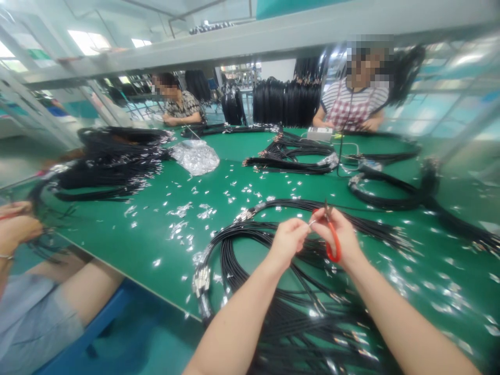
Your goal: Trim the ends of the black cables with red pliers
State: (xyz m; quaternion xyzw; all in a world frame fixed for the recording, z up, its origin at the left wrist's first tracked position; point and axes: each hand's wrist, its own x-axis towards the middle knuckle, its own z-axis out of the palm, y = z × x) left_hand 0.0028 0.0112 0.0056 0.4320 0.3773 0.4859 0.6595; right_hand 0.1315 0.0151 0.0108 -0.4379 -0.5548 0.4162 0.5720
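My left hand (288, 242) is closed in a pinch on the end of a black cable, where a small pale tip (311, 223) shows between my fingers. Close beside it, my right hand (344, 235) grips red-handled scissors (334, 244), their blades pointing up and away. The right thumb and fingertip are at the same pale tip; whether they squeeze it is hard to see. Beneath both hands lies a coiled bundle of black cables (234, 260), with silvery connectors (202, 281) at its left bend. Loose cable ends fan out below my wrists, partly hidden by my forearms.
Foil-like scraps (179, 211) litter the green table (128, 247). More black cable bundles (113, 161) lie at left, back and right, near a clear plastic bag (196, 157). A co-worker's hand (19, 226) is at the left edge; two people sit across. A metal beam (234, 47) crosses overhead.
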